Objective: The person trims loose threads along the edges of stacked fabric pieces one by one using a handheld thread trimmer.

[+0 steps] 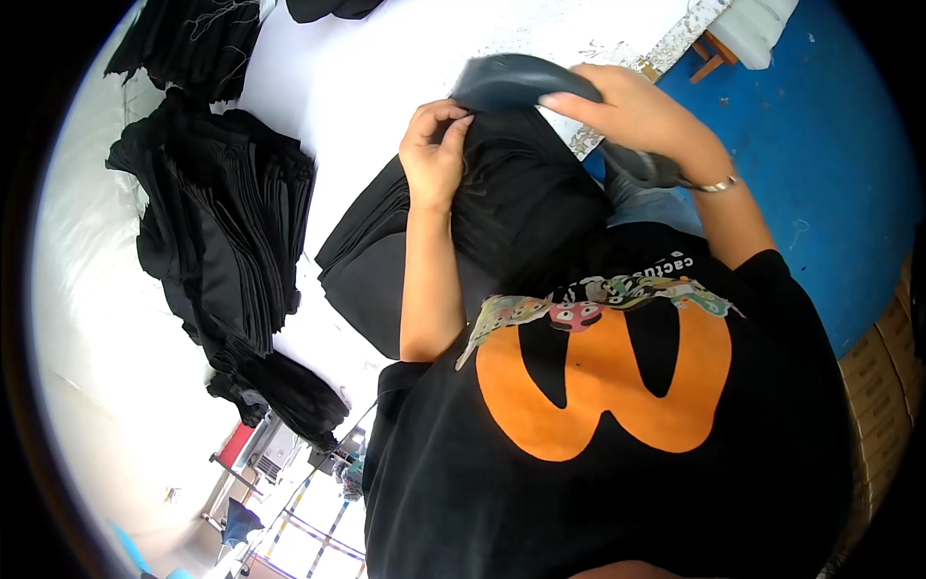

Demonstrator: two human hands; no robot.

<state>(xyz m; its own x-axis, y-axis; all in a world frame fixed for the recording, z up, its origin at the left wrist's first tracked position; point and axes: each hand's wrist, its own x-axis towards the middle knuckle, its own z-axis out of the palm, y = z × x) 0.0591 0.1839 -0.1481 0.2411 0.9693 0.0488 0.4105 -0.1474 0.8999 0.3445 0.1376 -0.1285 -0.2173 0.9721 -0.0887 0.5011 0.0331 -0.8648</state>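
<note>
Head view, looking down the wearer's chest at a white counter [386,87]. The left hand [436,154] is pinching a fold of black fabric [521,193], its fingers [446,121] closed narrowly on the cloth, apparently to keep the layer taut and lifted clear of the stack [376,261] of black pieces lying beneath it at the counter's near edge. The right hand [641,111] is wrapping over a dark grey handheld tool [516,79], the fingers curled around its upper body in a full grip; the tool's lower part is trailing down past the wrist, where a thin bracelet [719,183] is showing. What kind of tool it is cannot be told for certain. The tool is sitting just above the pinched fabric, close to the left hand's fingertips, so the two hands are working on the same spot, one steadying and one applying. To the left, well apart from the hands, a tall pile of folded black garments [231,232] is resting on the counter, with another dark heap [188,43] beyond it. The wearer's black shirt with an orange print [603,386] is filling the lower frame, and a blue floor [830,193] is showing at right.
</note>
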